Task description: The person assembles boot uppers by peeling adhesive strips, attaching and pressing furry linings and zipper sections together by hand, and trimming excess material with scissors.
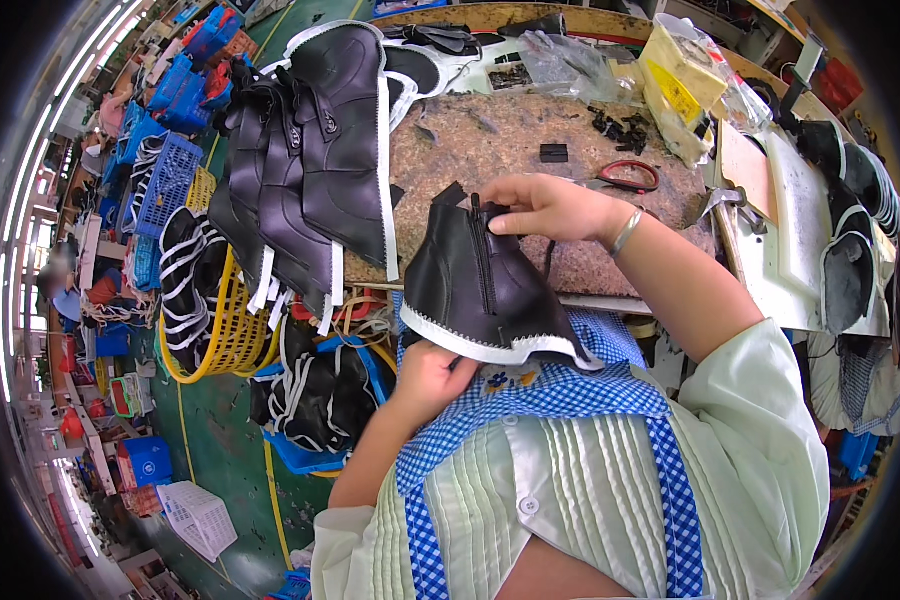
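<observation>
A black boot upper (450,270) with a white zigzag-edged lining along its lower rim is held up in front of me, over the table's near edge. Down its side runs a black zipper (486,262). My right hand (545,210) pinches the upper's top edge beside the zipper's upper end. From below, my left hand (435,378) grips the white-lined lower rim, its fingers partly hidden under the upper. To the left lies a stack of similar black boot uppers (340,150) with white edging, hanging over the table's edge.
On the speckled work board (530,130) lie red-handled scissors (628,177), a small black piece (554,153) and black scraps (620,128). A yellow basket (232,320) and a blue crate (315,463) of black-and-white pieces stand at lower left. More uppers (848,250) lie at far right.
</observation>
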The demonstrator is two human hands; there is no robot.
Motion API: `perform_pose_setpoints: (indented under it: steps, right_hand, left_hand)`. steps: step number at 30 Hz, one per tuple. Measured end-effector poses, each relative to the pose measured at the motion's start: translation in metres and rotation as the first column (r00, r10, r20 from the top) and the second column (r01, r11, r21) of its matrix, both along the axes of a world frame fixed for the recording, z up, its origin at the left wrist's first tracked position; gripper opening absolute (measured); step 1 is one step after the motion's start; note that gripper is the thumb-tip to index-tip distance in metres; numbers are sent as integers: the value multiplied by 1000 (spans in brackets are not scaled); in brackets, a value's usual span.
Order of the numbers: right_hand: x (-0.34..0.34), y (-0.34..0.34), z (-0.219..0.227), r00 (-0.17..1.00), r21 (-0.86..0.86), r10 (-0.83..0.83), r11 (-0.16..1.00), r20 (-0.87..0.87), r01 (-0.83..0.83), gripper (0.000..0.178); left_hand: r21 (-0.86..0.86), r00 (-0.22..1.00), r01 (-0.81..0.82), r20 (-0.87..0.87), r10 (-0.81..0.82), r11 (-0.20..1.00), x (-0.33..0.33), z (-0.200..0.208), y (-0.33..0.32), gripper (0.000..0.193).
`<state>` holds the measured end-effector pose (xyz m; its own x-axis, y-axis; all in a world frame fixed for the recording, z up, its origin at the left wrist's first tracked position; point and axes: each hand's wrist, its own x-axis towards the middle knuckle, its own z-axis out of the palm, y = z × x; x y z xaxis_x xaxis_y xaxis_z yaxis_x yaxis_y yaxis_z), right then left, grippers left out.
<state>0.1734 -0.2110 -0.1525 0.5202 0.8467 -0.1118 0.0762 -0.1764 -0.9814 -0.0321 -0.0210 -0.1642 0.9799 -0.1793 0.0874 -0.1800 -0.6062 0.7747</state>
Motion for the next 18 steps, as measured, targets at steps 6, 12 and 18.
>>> perform_pose_setpoints:
  steps: [6, 12, 18]
  right_hand:
    - [-27, 0, 35, 971, 38, 33, 998, 237, -44, 24]
    - [-50, 7, 64, 884, 242, -53, 968, 465, -70, 18]
    - [-60, -2, 70, 871, 270, -139, 963, 471, 8, 15]
  left_hand:
    - [-432, 989, 138, 101, -105, 891, 3, 99, 48, 26]
    - [166, 887, -20, 458, -59, 986, 47, 96, 28, 35]
    - [116, 886, 81, 446, -125, 990, 50, 99, 23, 28]
